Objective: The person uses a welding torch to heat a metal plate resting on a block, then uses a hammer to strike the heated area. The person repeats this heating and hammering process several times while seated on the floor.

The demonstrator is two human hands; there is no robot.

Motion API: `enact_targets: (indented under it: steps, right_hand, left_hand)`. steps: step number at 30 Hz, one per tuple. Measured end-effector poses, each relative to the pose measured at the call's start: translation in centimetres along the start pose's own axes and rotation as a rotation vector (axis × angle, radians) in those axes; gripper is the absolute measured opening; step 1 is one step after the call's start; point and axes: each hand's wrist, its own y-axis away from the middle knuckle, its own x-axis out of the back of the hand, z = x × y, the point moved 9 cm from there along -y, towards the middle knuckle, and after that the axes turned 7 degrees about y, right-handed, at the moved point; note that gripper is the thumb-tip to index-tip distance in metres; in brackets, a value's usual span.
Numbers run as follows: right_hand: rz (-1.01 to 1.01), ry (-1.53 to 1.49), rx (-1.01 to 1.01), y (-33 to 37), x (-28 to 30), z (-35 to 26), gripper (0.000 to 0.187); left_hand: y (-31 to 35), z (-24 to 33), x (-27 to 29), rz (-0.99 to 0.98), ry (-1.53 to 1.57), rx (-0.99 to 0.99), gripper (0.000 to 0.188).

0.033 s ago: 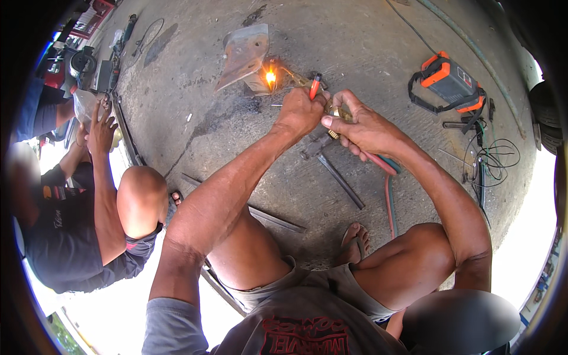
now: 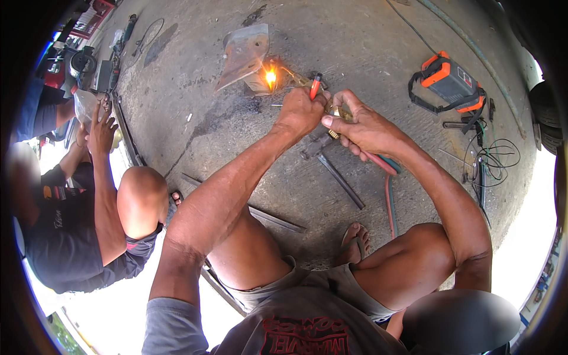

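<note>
My left hand (image 2: 300,112) is closed, with a red lighter-like stick (image 2: 315,87) with a dark tip standing up out of the fist. Just right of it, my right hand (image 2: 370,131) grips the brass valve end of a gas torch (image 2: 335,113), thumb and fingers around the fittings. Part of the torch is hidden by my hands. Its tube (image 2: 291,73) points up and left, and a bright orange flame (image 2: 271,78) burns by a bent, rusty metal plate (image 2: 244,56). Below my hands, a hammer (image 2: 340,180) lies on the concrete floor.
Red and green hoses (image 2: 389,198) run down beside my right leg. An orange and black welding machine (image 2: 451,81) stands at right, near tangled cables (image 2: 494,157). A co-worker (image 2: 65,225) crouches at left, near a clear bottle (image 2: 86,105). Metal strips (image 2: 275,220) lie before my feet.
</note>
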Motion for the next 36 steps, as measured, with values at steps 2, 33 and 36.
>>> enact_targets:
  steps: [2,33,36]
  right_hand:
    - [0.004,-0.015,0.004,-0.2,0.1,0.0,0.041]
    - [-0.027,-0.038,-0.089,-0.7,0.0,1.4,0.025]
    - [-0.024,-0.023,-0.094,-0.8,0.0,1.3,0.026]
  left_hand:
    - [-0.1,0.4,0.1,0.002,-0.007,-0.019,0.036]
    - [-1.0,-0.5,-0.7,-0.041,0.058,0.013,0.042]
    - [-0.9,-0.6,-0.6,-0.033,0.058,0.011,0.043]
